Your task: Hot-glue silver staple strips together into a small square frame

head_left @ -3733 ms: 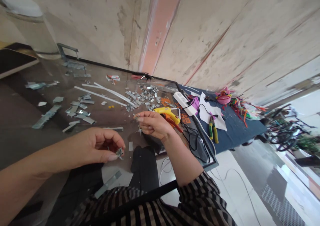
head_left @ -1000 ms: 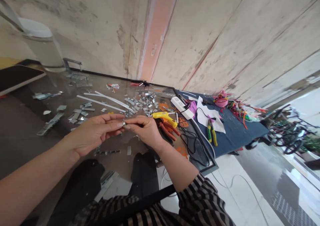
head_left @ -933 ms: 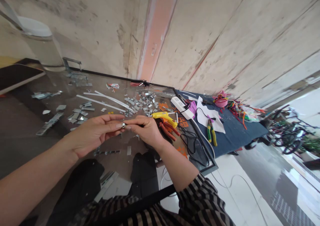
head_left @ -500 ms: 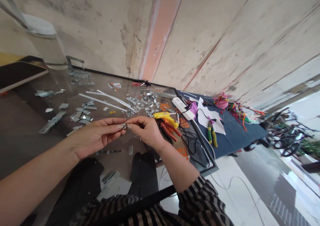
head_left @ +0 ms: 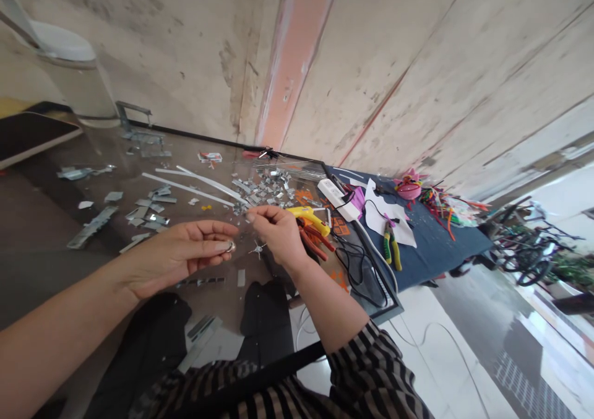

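My left hand [head_left: 185,252] pinches a small shiny silver metal piece [head_left: 231,246] between thumb and fingertips above the glass-topped table. My right hand [head_left: 278,230] is closed in a pinch at the near edge of a pile of small silver metal bits [head_left: 269,187]. Whatever its fingertips hold, if anything, is too small to make out. Under the right hand lies a small star-shaped silver piece [head_left: 257,249]. Just right of that hand rest a yellow glue gun [head_left: 310,218] and red-handled pliers [head_left: 313,242].
White strips [head_left: 195,187] and flat silver pieces [head_left: 152,208] lie on the left. Rightward are a white power strip [head_left: 338,197], black cables [head_left: 355,264] and green-and-yellow pliers [head_left: 392,247] on blue cloth. A lidded bottle [head_left: 86,88] stands at the far left by the wall.
My hands have parted. The right moved away from the silver piece, slightly up and right toward the metal bits; the left keeps the piece, nearly in place.
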`<action>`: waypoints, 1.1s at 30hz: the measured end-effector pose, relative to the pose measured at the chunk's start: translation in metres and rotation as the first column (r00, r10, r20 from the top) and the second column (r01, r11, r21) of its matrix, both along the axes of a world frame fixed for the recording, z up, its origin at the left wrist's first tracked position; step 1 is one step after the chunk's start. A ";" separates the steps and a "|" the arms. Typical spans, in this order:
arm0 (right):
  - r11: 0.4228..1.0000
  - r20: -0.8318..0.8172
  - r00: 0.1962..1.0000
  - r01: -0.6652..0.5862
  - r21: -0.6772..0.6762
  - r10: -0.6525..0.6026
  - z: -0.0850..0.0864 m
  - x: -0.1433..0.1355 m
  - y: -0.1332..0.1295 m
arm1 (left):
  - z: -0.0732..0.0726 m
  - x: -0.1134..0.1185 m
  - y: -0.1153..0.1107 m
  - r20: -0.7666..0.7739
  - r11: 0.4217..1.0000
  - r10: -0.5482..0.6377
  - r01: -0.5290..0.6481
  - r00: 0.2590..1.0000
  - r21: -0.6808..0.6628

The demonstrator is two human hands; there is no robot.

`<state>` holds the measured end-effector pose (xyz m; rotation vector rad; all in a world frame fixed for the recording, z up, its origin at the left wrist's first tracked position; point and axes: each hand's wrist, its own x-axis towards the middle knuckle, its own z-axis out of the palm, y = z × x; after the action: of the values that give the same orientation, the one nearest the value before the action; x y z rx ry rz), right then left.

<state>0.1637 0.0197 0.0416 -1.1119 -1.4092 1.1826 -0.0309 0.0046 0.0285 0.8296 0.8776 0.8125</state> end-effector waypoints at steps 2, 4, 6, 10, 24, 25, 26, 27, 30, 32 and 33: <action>0.985 0.125 0.979 0.153 0.084 -0.163 -0.001 0.006 0.013 | -0.001 0.001 0.000 -0.009 1.000 0.001 -0.001 1.000 0.008; 0.945 0.335 0.895 0.220 0.243 -0.294 -0.002 0.013 0.025 | -0.002 0.002 0.001 -0.012 1.000 0.016 -0.015 1.000 0.017; 0.906 0.456 0.812 0.198 0.373 -0.365 -0.002 0.018 0.031 | -0.004 0.003 0.001 -0.013 0.999 0.033 -0.033 0.999 0.025; 0.926 0.403 0.879 0.104 0.362 -0.256 0.003 0.016 0.024 | -0.004 0.003 0.001 -0.023 0.997 0.062 -0.061 0.998 0.043; 0.933 -0.092 0.932 -0.356 -0.055 0.351 0.014 -0.002 -0.015 | 0.002 0.007 -0.002 0.009 0.997 0.044 -0.045 0.999 0.056; 0.941 -0.088 0.940 -0.334 -0.062 0.328 0.014 -0.002 -0.015 | 0.002 0.006 -0.002 0.027 0.998 0.042 -0.043 0.999 0.047; 0.951 -0.075 0.952 -0.302 -0.064 0.297 0.013 -0.003 -0.015 | 0.001 0.005 -0.001 0.047 0.998 0.042 -0.044 0.998 0.035; 0.964 -0.050 0.965 -0.260 -0.056 0.257 0.013 -0.002 -0.014 | 0.000 0.003 -0.001 0.067 0.999 0.045 -0.046 0.997 0.020; 0.996 0.114 0.992 -0.054 0.075 0.045 0.013 0.006 -0.005 | -0.004 -0.002 0.000 0.129 0.997 0.072 -0.069 0.989 -0.032; 0.968 0.342 0.926 0.076 0.241 -0.158 0.012 0.015 0.006 | -0.006 -0.003 0.001 0.159 0.994 0.093 -0.084 0.983 -0.066; 0.942 0.485 0.839 0.093 0.321 -0.248 0.011 0.020 0.012 | -0.007 -0.003 0.001 0.169 0.993 0.101 -0.088 0.981 -0.081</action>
<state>0.1837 0.0313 0.0526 -1.3755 -1.7758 0.5313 -0.0338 0.0057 0.0212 0.6467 0.7924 0.9157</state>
